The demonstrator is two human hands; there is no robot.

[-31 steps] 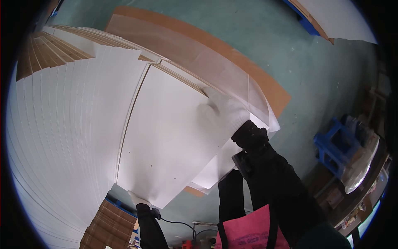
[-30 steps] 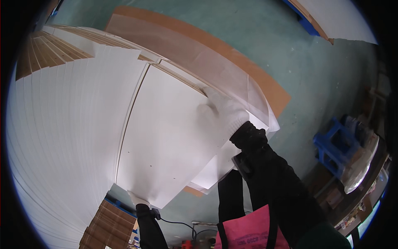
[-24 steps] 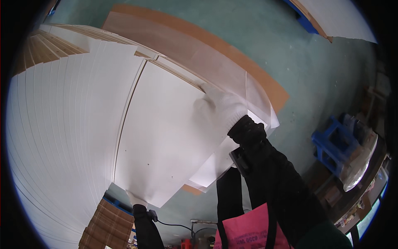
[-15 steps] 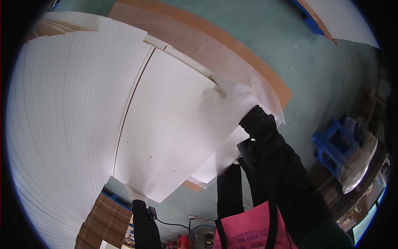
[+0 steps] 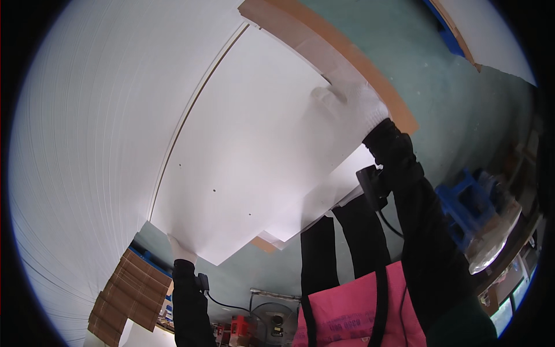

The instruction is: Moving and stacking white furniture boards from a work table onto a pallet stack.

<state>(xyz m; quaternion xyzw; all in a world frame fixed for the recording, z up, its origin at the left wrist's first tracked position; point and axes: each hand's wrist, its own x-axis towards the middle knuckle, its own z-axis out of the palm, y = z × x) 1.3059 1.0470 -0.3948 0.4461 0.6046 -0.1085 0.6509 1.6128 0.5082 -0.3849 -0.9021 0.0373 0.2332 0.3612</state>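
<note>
A large white panel (image 5: 248, 133) with a few small dark holes lies between my hands, its long left edge beside a row of upright white boards. My left hand (image 5: 182, 250), in a white glove, is closed on the panel's near left corner; its fingers are partly hidden under the board. On the right edge, my right hand (image 5: 359, 107), gloved in white too, grips with the thumb on top and the other fingers out of sight. Beneath the panel, more white sheet (image 5: 321, 202) shows near my legs.
Many white boards (image 5: 110, 133) stand packed on the left. Brown cardboard (image 5: 399, 107) borders the panel's far side. A blue stool (image 5: 462, 202) and plastic-wrapped goods (image 5: 503, 243) are at right. Brown cartons (image 5: 130, 286) sit lower left, near red equipment (image 5: 238, 329).
Both hands, holding the panel, have shifted farther up in the picture, the right one also rightward. The panel covers more of the cardboard behind it. The whole view has shifted somewhat.
</note>
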